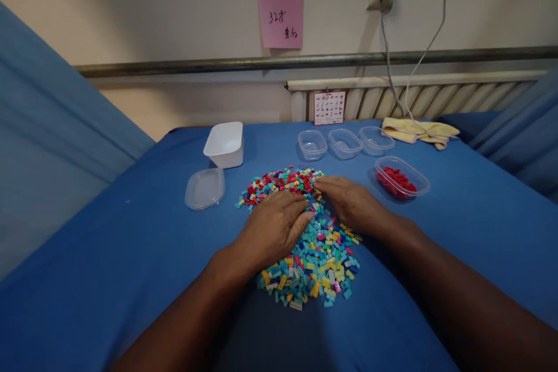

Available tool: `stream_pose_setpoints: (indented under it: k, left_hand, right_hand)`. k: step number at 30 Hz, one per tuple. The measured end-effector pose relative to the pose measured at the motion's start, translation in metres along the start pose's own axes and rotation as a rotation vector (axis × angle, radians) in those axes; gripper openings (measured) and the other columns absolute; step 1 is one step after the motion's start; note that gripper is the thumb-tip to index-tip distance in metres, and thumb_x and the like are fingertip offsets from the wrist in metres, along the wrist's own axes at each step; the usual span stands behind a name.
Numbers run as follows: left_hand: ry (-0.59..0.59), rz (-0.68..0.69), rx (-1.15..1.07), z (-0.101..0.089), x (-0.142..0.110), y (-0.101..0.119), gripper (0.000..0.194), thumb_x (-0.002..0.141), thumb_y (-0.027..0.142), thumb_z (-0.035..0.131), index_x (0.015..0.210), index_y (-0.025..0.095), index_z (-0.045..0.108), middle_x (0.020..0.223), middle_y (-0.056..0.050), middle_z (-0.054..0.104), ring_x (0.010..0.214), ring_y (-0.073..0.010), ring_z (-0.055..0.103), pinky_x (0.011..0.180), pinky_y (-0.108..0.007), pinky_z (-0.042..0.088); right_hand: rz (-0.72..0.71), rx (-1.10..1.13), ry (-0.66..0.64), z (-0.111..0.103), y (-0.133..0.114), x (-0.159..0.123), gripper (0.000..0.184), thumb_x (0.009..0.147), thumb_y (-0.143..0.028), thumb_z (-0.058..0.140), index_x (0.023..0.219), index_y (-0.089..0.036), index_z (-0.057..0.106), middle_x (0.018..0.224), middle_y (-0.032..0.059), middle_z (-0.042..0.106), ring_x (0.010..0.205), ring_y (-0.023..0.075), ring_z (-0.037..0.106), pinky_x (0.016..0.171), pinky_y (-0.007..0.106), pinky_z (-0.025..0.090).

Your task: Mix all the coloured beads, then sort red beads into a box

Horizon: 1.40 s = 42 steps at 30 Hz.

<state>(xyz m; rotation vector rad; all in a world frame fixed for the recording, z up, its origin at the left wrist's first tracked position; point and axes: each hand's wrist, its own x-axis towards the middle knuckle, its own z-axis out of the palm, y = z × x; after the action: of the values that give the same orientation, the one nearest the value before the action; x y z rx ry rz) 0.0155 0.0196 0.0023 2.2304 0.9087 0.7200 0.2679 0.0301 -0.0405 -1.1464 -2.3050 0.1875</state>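
A wide pile of small colourful building bricks (320, 256) lies in the middle of the blue-covered surface, with turquoise and yellow mostly at the near side and more red at the far side. My left hand (276, 222) rests palm down on the pile's left part, fingers stretched out and pointing right. Across from it, my right hand (349, 200) lies along the pile's right edge, its fingers extended toward the far red bricks. Neither hand visibly grips a brick; what lies beneath the palms is hidden.
Red bricks fill part of a clear tub (421, 183) at the right. Three clear tubs (344, 145) stand in a row behind the pile, beside a yellow cloth (418, 129). At the left are a white container (229, 157) and a clear lid (204, 189). A cable (387, 52) hangs behind.
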Motion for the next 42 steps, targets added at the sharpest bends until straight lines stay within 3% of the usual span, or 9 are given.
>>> stream_pose_setpoints:
  k: [5,9,18,22,25,30,35,38,42]
  left_hand:
    - [0.172,0.008,0.168,-0.009,0.001,-0.014,0.029,0.106,0.037,0.064,0.122,0.024,0.083,0.131,-0.016,0.075,0.130,-0.0396,0.063,0.121,-0.057,0.037]
    - [0.122,0.039,0.317,-0.010,0.000,-0.021,0.035,0.110,0.037,0.056,0.120,0.018,0.083,0.125,-0.019,0.077,0.123,-0.0388,0.068,0.115,-0.056,0.044]
    - [-0.016,0.075,0.230,-0.008,0.000,-0.023,0.042,0.111,0.036,0.055,0.147,0.021,0.069,0.162,-0.012,0.055,0.157,-0.0315,0.045,0.132,-0.053,0.030]
    - [0.041,0.092,0.297,-0.020,-0.002,-0.022,0.032,0.109,0.035,0.058,0.132,0.024,0.078,0.144,-0.011,0.071,0.141,-0.0332,0.062,0.125,-0.055,0.041]
    - [-0.025,0.098,0.413,-0.031,-0.004,-0.019,0.031,0.110,0.031,0.054,0.120,0.021,0.082,0.137,-0.012,0.075,0.127,-0.0315,0.070,0.112,-0.052,0.053]
    - [-0.061,0.050,0.536,-0.049,-0.007,-0.015,0.028,0.110,0.028,0.054,0.113,0.019,0.081,0.118,-0.008,0.081,0.114,-0.0272,0.075,0.104,-0.045,0.059]
    - [-0.110,0.145,0.498,-0.054,-0.009,-0.018,0.027,0.107,0.022,0.058,0.123,0.018,0.080,0.137,-0.010,0.075,0.129,-0.0280,0.070,0.113,-0.046,0.055]
    - [-0.180,0.139,0.455,-0.058,-0.010,-0.017,0.025,0.108,0.022,0.057,0.113,0.020,0.081,0.128,-0.008,0.078,0.119,-0.0248,0.073,0.105,-0.042,0.058]
    - [-0.095,0.070,0.472,-0.068,-0.013,-0.014,0.025,0.104,0.021,0.057,0.110,0.019,0.081,0.126,-0.010,0.077,0.117,-0.0264,0.072,0.102,-0.043,0.058]
  right_hand:
    - [-0.124,-0.007,-0.128,0.000,-0.004,0.007,0.066,0.086,0.001,0.061,0.147,-0.021,0.071,0.159,0.0148,0.063,0.152,0.0316,0.056,0.126,0.057,0.045]
    - [-0.116,-0.070,-0.077,-0.010,-0.007,0.003,0.046,0.094,-0.004,0.060,0.134,-0.019,0.078,0.145,0.0156,0.074,0.141,0.0324,0.066,0.120,0.057,0.051]
    - [-0.068,-0.060,-0.179,-0.010,-0.009,0.005,0.060,0.091,-0.003,0.057,0.149,-0.017,0.067,0.158,0.0170,0.064,0.152,0.0327,0.056,0.126,0.059,0.045]
    - [-0.056,-0.028,-0.118,-0.013,-0.009,0.001,0.061,0.096,-0.005,0.052,0.154,-0.020,0.064,0.164,0.0151,0.059,0.156,0.0316,0.051,0.127,0.061,0.043]
    - [-0.120,0.022,-0.210,-0.009,-0.016,0.004,0.063,0.097,-0.008,0.052,0.158,-0.019,0.059,0.168,0.0148,0.054,0.160,0.0317,0.044,0.130,0.061,0.039]
    - [-0.128,0.005,-0.225,-0.009,-0.026,0.008,0.051,0.104,-0.017,0.050,0.153,-0.017,0.065,0.159,0.0159,0.063,0.154,0.0335,0.052,0.131,0.062,0.036]
    - [-0.141,0.052,-0.269,-0.009,-0.033,0.008,0.052,0.113,-0.032,0.044,0.161,-0.014,0.057,0.168,0.0172,0.053,0.160,0.0344,0.043,0.133,0.062,0.033]
    - [-0.132,0.064,-0.305,-0.008,-0.040,0.010,0.054,0.116,-0.040,0.041,0.162,-0.016,0.056,0.167,0.0161,0.054,0.161,0.0336,0.043,0.134,0.063,0.029]
    - [-0.116,0.069,-0.314,-0.008,-0.050,0.013,0.059,0.116,-0.050,0.040,0.162,-0.015,0.056,0.170,0.0163,0.050,0.163,0.0351,0.039,0.134,0.062,0.030]
